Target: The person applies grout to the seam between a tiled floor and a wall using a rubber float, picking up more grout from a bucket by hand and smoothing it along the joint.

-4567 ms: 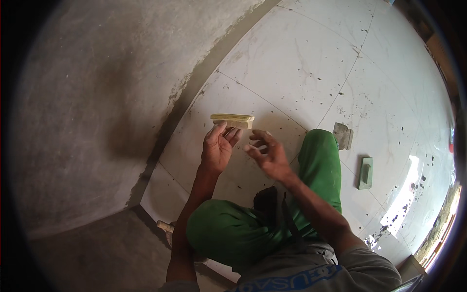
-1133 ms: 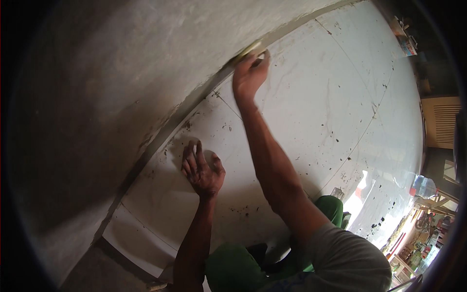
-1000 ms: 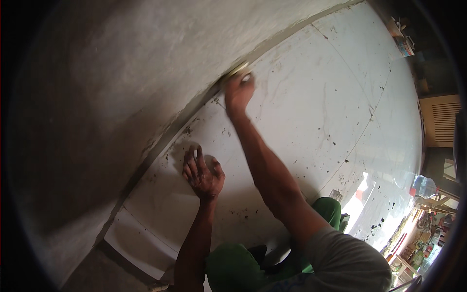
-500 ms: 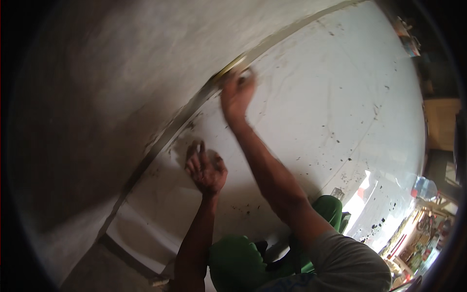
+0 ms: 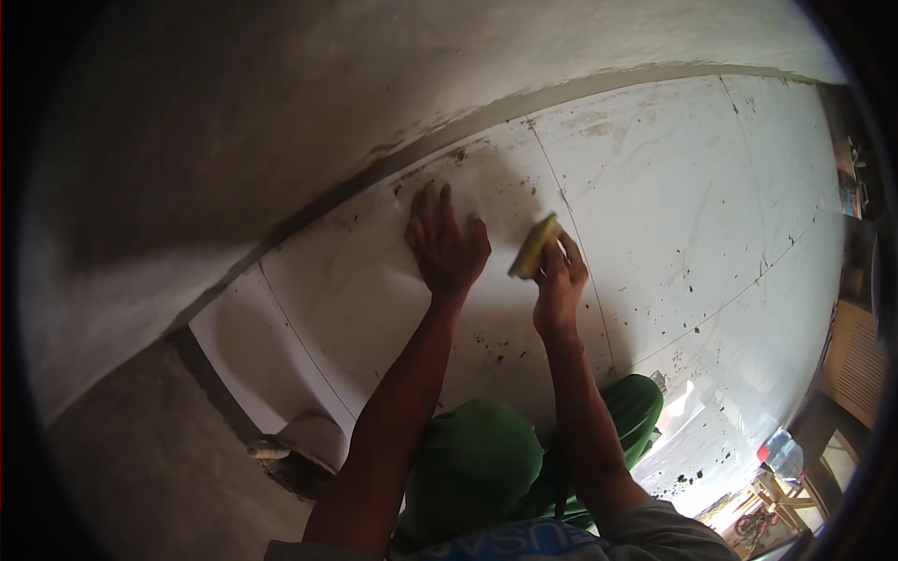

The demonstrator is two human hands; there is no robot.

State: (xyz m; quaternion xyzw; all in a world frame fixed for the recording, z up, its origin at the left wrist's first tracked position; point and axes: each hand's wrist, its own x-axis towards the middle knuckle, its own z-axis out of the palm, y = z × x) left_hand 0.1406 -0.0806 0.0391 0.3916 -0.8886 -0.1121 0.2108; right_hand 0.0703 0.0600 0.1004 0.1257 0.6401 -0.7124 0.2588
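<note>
My left hand [image 5: 447, 243] rests on the white tiles [image 5: 683, 187] with its fingers apart, close to the grey joint [image 5: 337, 194] along the foot of the concrete wall. To its right, my right hand [image 5: 558, 285] grips a flat yellowish block [image 5: 533, 246], tilted, over the tiles near a tile seam. Dark specks and smears lie on the tiles around both hands.
My green-clad knees [image 5: 472, 458] are below my hands. A trowel with a handle [image 5: 269, 450] lies at lower left beside a dark floor strip. The grey wall [image 5: 374, 65] spans the top. At far right are a plastic bottle [image 5: 786, 458] and a slatted panel [image 5: 851, 355].
My right hand has brought the block back from the wall joint, down toward my body and rightward. The view has turned, so the joint now runs flatter and my left hand appears higher.
</note>
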